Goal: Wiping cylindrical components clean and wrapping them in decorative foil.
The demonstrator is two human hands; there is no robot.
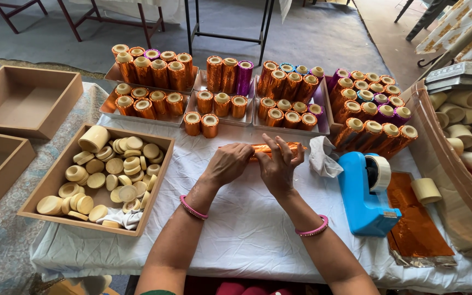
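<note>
Centrally on the white-clothed table [247,229], left hand [228,164] and right hand [278,164] both grasp a shiny orange foil-wrapped cylinder [258,150], fingers clenched around it.

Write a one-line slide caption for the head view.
Both hands, left hand and right hand, roll orange foil around a cylinder beside a blue tape dispenser.

grey floor [312,33], metal table legs [192,22], daylight
</note>
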